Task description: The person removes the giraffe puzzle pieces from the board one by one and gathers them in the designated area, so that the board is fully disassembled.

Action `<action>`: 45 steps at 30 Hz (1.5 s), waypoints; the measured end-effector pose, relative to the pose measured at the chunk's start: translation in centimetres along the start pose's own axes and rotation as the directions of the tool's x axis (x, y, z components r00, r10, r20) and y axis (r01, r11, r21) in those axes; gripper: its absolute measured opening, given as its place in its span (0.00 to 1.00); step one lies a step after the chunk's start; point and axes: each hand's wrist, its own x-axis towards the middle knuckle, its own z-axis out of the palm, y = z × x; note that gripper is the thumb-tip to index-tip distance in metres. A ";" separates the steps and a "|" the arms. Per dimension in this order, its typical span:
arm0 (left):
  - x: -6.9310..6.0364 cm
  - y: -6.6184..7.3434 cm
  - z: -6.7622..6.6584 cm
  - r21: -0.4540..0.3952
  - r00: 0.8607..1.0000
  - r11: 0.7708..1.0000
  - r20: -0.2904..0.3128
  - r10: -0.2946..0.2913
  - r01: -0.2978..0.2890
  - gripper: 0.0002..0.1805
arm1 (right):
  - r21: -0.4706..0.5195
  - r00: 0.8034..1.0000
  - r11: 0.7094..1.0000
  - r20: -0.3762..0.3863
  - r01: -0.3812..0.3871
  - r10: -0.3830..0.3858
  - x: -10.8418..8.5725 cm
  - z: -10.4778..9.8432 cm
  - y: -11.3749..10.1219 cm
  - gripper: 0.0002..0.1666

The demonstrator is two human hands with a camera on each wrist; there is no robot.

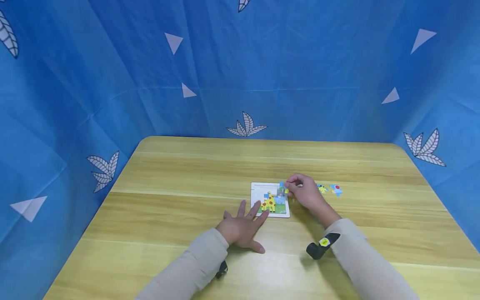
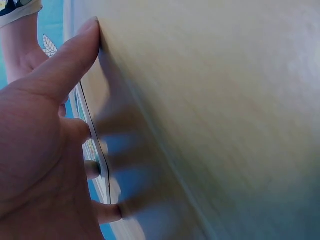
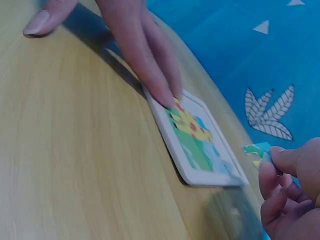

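A white-framed jigsaw puzzle [image 1: 255,192] lies on the wooden table, partly filled with a yellow giraffe picture on green and blue. My left hand [image 1: 241,227] is spread, its fingertips resting on the puzzle's near left side; the left wrist view shows the thumb and fingers straight. Above the frame's upper right corner, my right hand [image 1: 305,191] pinches a jigsaw piece [image 3: 256,149] coloured blue, green and yellow between thumb and index finger. The puzzle frame [image 3: 215,179] is below and left of that piece in the right wrist view.
Right of my right hand lie loose jigsaw pieces: a yellow and blue one [image 1: 322,189] and a blue one with a red spot [image 1: 336,190]. The wooden table [image 1: 187,166] ends at the back against a blue patterned cloth [image 1: 225,62].
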 end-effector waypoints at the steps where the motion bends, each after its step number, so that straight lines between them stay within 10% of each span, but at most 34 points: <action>1: 0.0 0.0 0.0 -0.006 1.000 1.000 0.001 0.003 -0.003 0.56 | -0.002 1.000 1.000 0.001 0.002 -0.002 -0.1 -0.4 0.2 0.08; 18: -0.2 0.1 -0.1 -0.045 1.000 0.999 -0.014 0.010 -0.010 0.56 | -0.132 0.998 0.991 0.045 -0.029 0.035 -2.4 -4.7 3.3 0.10; 26: -0.3 0.0 -0.1 -0.046 1.000 0.999 -0.008 -0.001 0.001 0.56 | -0.321 0.997 0.945 -0.020 0.060 -0.070 -2.4 -4.4 4.2 0.12; 45: -0.1 0.1 0.0 -0.058 1.000 0.998 -0.008 0.000 -0.001 0.56 | -0.384 0.992 0.922 -0.089 0.051 -0.092 -2.8 -3.8 4.2 0.10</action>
